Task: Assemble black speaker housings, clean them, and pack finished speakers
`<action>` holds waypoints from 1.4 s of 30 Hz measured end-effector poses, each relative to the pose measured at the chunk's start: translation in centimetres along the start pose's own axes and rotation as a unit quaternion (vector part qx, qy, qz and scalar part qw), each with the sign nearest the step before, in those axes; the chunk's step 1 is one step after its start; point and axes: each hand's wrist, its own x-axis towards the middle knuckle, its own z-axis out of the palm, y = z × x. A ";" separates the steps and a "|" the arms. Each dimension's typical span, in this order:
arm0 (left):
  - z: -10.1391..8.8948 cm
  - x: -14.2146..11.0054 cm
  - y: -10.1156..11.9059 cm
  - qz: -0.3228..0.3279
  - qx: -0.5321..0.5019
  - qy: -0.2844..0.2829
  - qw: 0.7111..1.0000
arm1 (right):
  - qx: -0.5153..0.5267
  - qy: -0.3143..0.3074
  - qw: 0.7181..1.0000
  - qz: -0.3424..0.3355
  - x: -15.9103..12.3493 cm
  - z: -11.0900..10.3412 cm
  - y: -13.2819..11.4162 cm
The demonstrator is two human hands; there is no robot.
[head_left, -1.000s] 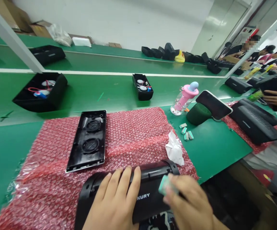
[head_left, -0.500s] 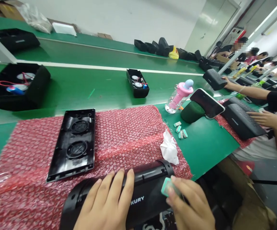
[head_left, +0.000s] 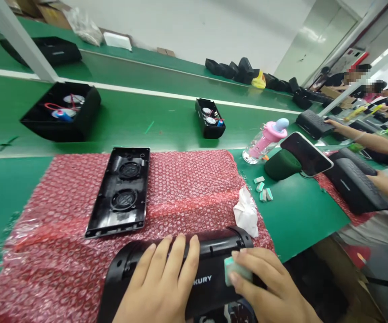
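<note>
A black speaker housing (head_left: pixel 214 294) with white lettering ending in "KURY" lies at the near edge of the red bubble wrap (head_left: pixel 194 175). My left hand (head_left: pixel 162 282) rests flat on its face, fingers stretched towards the upper edge; the thumb is hidden. Between the thumb and fingers of my right hand (head_left: pixel 271 282) is a small teal-and-grey buffing block (head_left: pixel 230 271), against the housing's face right of the lettering. Farther back on the wrap lies a black speaker panel (head_left: pixel 122 193) with two round grilles. A crumpled white tissue (head_left: pixel 246 213) sits near the wrap's right edge.
Several small blocks (head_left: pixel 264 194), a pink-lidded bottle (head_left: pixel 264 141), a dark green cylinder (head_left: pixel 283 164) and a phone (head_left: pixel 306 153) stand right. Open speaker boxes (head_left: pixel 62 112) with wires sit on the green belt (head_left: pixel 147 107). At right, a co-worker's hands touch black speakers (head_left: pixel 351 179).
The whole view has shifted, so things appear farther right. My right hand has moved the buffing block slightly closer to the lettering. My left hand stays on the housing.
</note>
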 end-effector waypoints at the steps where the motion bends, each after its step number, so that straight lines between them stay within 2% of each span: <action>1: 0.1 0.0 0.0 -0.006 -0.003 0.005 1.000 | -0.016 0.019 1.000 -0.005 0.0 0.2 0.0; 3: 0.2 0.1 0.1 -0.007 -0.003 0.006 1.000 | -0.040 0.041 0.998 -0.030 -0.2 0.5 -0.2; 8: 0.1 0.1 0.1 0.005 0.012 -0.015 1.000 | -0.063 -0.048 0.997 -0.007 -0.3 -0.4 -0.6; 11: 0.1 0.1 0.2 -0.001 0.007 0.002 1.000 | -0.056 0.010 0.998 -0.014 0.5 -0.1 -0.8; 13: 0.0 0.1 0.2 -0.004 0.005 0.006 1.000 | -0.039 0.025 0.999 -0.007 1.0 0.2 -0.9; 16: 0.0 0.0 0.1 0.004 0.006 -0.004 1.000 | -0.007 -0.025 1.000 0.012 1.3 -0.1 -0.7; 19: 0.0 0.0 0.1 0.006 0.008 -0.006 1.000 | 0.020 -0.059 0.998 -0.005 1.4 -0.6 0.2; 25: 0.1 0.3 0.3 -0.002 0.002 0.011 1.000 | 0.131 -0.153 0.973 -0.110 4.2 -0.9 2.6; 29: 0.2 0.4 0.3 -0.007 0.001 0.018 1.000 | 0.108 -0.200 0.964 -0.140 6.6 -1.4 2.8; 32: 0.3 0.2 0.3 -0.011 -0.002 0.020 1.000 | 0.095 -0.225 0.951 -0.189 7.7 -1.1 2.5; 42: 0.6 0.1 0.5 -0.015 -0.005 0.030 0.999 | 0.130 -0.249 0.950 -0.139 9.1 -2.4 2.7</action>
